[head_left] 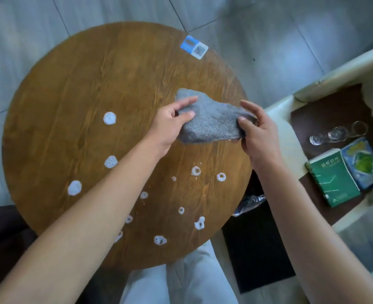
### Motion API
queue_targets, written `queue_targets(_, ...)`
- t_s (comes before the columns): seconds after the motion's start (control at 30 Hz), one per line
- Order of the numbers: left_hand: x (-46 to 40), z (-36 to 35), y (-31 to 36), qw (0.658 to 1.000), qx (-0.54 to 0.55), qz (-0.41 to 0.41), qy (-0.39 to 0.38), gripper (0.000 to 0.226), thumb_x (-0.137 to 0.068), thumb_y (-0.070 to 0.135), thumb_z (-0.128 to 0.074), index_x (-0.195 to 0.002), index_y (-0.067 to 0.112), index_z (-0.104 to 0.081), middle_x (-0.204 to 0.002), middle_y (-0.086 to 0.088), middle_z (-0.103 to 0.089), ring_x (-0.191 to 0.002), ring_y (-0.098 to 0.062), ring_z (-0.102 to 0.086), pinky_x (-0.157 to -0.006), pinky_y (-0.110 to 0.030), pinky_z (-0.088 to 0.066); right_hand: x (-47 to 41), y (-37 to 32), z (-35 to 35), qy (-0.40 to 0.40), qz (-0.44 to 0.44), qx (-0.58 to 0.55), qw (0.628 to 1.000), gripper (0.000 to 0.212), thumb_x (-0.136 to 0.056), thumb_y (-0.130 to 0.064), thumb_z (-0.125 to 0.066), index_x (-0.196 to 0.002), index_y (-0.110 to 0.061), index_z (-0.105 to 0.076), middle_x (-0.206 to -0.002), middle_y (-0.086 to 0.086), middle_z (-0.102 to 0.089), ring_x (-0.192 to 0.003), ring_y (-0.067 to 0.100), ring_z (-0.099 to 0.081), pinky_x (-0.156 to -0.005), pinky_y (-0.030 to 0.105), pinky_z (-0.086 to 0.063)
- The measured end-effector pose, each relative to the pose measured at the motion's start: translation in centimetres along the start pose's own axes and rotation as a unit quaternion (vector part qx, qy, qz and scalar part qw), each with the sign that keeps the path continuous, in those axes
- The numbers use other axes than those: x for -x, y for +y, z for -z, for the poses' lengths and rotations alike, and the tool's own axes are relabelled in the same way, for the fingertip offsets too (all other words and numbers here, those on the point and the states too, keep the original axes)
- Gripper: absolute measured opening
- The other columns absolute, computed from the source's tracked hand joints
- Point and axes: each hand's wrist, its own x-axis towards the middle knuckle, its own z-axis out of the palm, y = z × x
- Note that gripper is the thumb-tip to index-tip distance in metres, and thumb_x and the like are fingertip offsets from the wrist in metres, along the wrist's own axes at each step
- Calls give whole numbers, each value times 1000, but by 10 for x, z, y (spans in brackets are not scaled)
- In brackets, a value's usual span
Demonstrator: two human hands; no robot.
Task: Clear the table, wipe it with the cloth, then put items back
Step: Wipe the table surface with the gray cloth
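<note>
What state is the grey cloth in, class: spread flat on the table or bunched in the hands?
Bunched. The grey cloth is gathered between the left hand and right hand, above the table.

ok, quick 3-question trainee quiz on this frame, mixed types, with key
1. True or false: both hands grip the grey cloth.
2. Where do the green book and the glasses lie? A) on the round table B) on the seat to the right C) on the floor
3. Fill in: white blobs of ____ dot the table.

Key: 1 true: left hand and right hand pinch opposite ends. 2 B. 3 foam.
</note>
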Motion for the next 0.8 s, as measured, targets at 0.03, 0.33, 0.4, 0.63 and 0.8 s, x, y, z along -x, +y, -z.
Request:
queue_targets(0.03,-7,-1,-9,1000,-15,18,0,39,-94,-2,-64,-114,31,-73,-119,3,-71,-100,0,-67,-87,-16,-51,-6,5,1,3,-2,3,1000,36,-97,1,-56,-126,-18,-66,-95,1,-64,-49,1,-52,-43,15,-43)
queue_targets(0.33,-16,0,-82,970,-101,216,41,39,-96,-9,-56,-128,12,-61,-81,-9,-66,-61,-16,-64,-58,-26,-60,-29,101,9,2,-107,203,973,50,-90,1,-58,-133,-25,-62,-125,11,-65,-55,18,-74,-53,28,-60)
queue_targets(0.4,-11,4,-88,969,-100,221,41,40,-95,-10,-57,-130,9,-61,-79,-10,-66,-57,-14,-65,-58,-26,-61,-27,107,8,-7,-106,198,974,51,-90,1,-59,-132,-26,-63,-125,9,-66,-58,20,-75,-64,37,-64)
queue_targets(0.63,-2,-6,-96,968,-154,198,13,33,-93,3,-71,-125,10,-65,-80,-7,-69,-67,-16,-68,-56,-20,-54,-26,103,7,-15,-107,190,976,36,-91,-3,-61,-120,-24,-67,-116,11,-72,-60,17,-75,-42,16,-47)
queue_targets(0.8,5,-11,-94,970,-130,202,14,26,-94,7,-70,-120,11,-66,-91,-12,-74,-66,-17,-68,-56,-20,-54,-18,95,15,10,-69,378,923,29,-89,-21,-63,-117,-23,-71,-111,2,-74,-95,16,-73,-88,39,-59)
